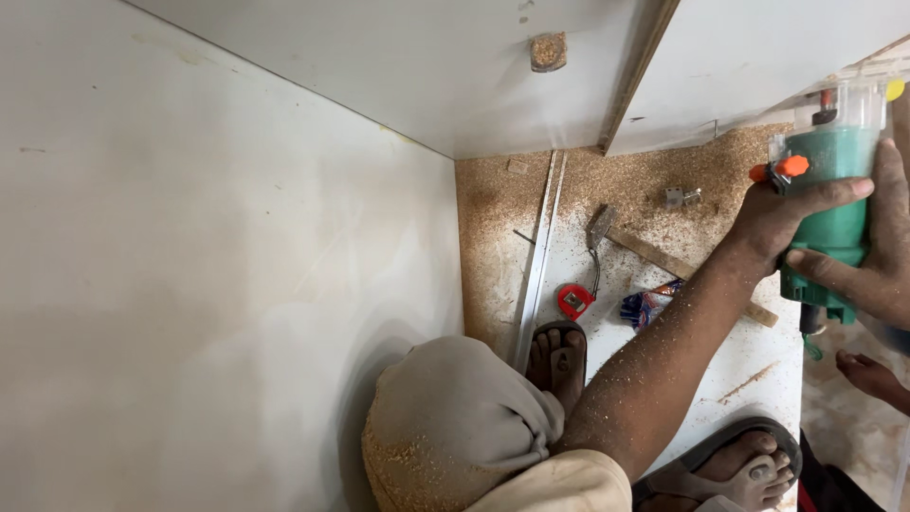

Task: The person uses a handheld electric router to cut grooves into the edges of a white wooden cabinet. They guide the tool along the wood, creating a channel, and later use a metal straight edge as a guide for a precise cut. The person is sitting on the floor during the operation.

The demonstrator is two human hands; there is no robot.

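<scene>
My left hand (785, 213) and my right hand (877, 256) both grip a green hand-held trimmer (827, 204) at the right edge of the view. The tool has a clear plastic base (848, 106) and an orange knob (790, 167), and its base presses against a white board (758, 57) at the top right. My left forearm, dusted with sawdust, reaches up to it from the bottom centre. My right hand wraps the tool's body from the right side.
A large white panel (218, 265) fills the left. On the sawdust-covered floor (493, 218) lie a hammer (601, 226), a red tape measure (573, 301), a white strip (538, 256), a blue packet (646, 305) and a metal bracket (681, 197). My sandalled feet (559, 356) stand below.
</scene>
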